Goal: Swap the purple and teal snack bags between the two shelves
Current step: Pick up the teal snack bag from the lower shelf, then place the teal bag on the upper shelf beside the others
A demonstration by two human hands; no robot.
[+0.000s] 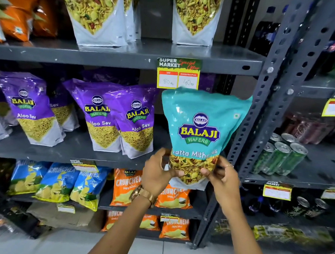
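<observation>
Landmark: yellow "Super Market" price tag (178,74) clipped to the front edge of the upper grey metal shelf (108,55).

Teal glossy plastic snack bag (201,128), "Balaji Wafers" print, clear window at the bottom showing yellow mix. Held upright directly below the price tag, its top edge just under the tag. It hangs in front of the right end of the middle grey metal shelf (74,147), with its base below that shelf's front edge, so it is not resting on it.

Left hand (157,173): fingers wrapped on the bag's lower left edge, thumb on the front of the clear window. A gold-coloured watch (142,196) sits on the wrist.
Right hand (221,178): gripping the bag's lower right corner, thumb on the front. A thin ring shows on one finger.

Purple glossy "Aloo Sev" snack bags (103,115) stand on the middle shelf, below and left of the tag; the nearest one (137,121) is just beside the teal bag's left edge. Whether the two touch I cannot tell, as the edges overlap in view.

Above the tag, on the upper shelf: white-bottomed pouches of yellow mix (195,17), probably the same product as the held bag, tops cut off by the frame.

Well below the tag: orange chip bags (127,187) and blue chip bags (57,181) on the lower shelves.
</observation>
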